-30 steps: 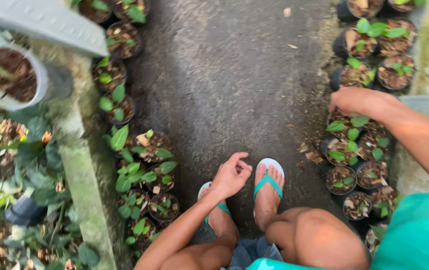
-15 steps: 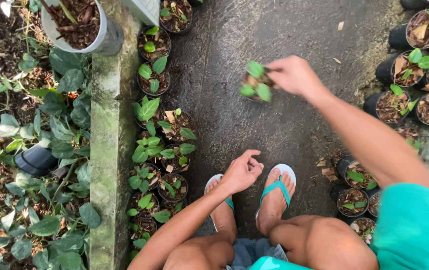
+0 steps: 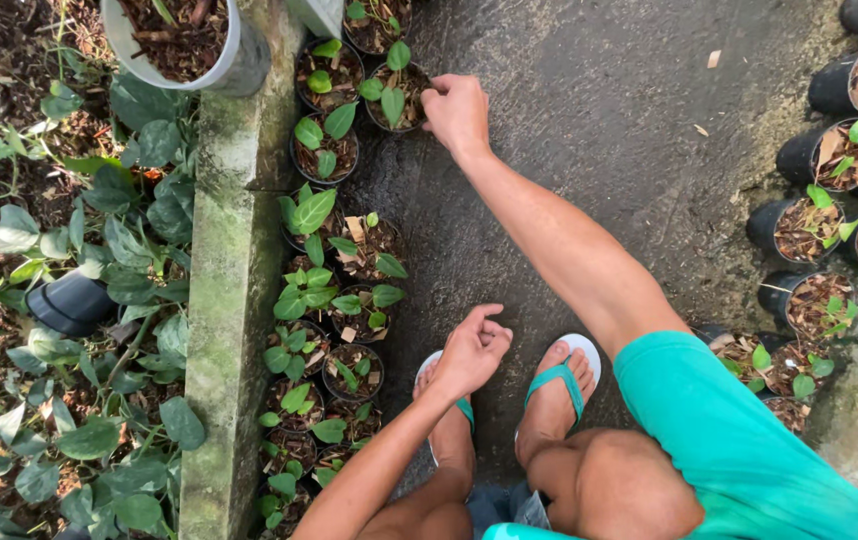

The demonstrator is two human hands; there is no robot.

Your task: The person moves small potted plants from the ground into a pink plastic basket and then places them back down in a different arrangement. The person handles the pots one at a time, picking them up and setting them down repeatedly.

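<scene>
My right hand (image 3: 457, 112) reaches across to the left row and grips the rim of a small black pot (image 3: 397, 98) holding a green-leaved seedling, which stands on the wet concrete path among the other pots. My left hand (image 3: 473, 350) hangs loosely curled above my left foot, holding nothing. I am squatting in white sandals with teal straps (image 3: 559, 380).
A row of small seedling pots (image 3: 334, 300) lines a mossy concrete curb (image 3: 234, 300) on the left. More black pots (image 3: 834, 230) stand at the right. Leafy ground plants (image 3: 69, 330) and a grey pot (image 3: 184, 45) lie beyond the curb.
My right hand took a seedling pot from the right-hand group, carried it across the path, and has set it down in the left row. My left hand stayed near my foot.
</scene>
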